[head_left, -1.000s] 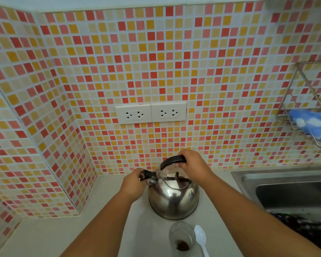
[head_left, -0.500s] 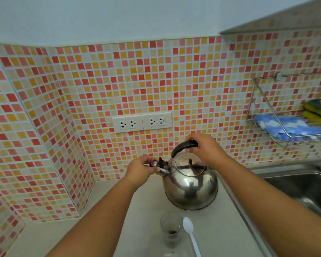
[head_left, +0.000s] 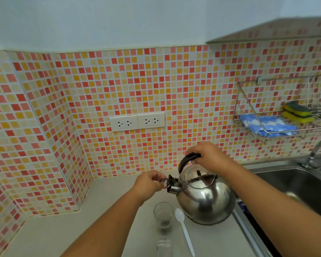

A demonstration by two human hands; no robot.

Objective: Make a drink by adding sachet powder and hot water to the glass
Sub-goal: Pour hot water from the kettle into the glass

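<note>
A shiny steel kettle (head_left: 205, 198) stands on the pale counter, its spout pointing left. My right hand (head_left: 208, 154) is closed around its black handle on top. My left hand (head_left: 150, 182) pinches the black whistle cap at the tip of the spout. Just in front of the kettle stands a small clear glass (head_left: 163, 214) with a little dark powder at the bottom. A white plastic spoon (head_left: 184, 230) lies beside the glass on its right. No sachet is in view.
A steel sink (head_left: 289, 184) with a tap (head_left: 315, 154) lies to the right. Above it hangs a wire rack (head_left: 256, 127) with a blue cloth and sponges. Two wall sockets (head_left: 137, 121) sit on the tiled wall. A second clear object (head_left: 164, 247) is at the bottom edge.
The view has tilted upward and shifted, so the kettle, glass and spoon sit lower right in frame. Both hands keep their hold on the handle and the spout cap.
</note>
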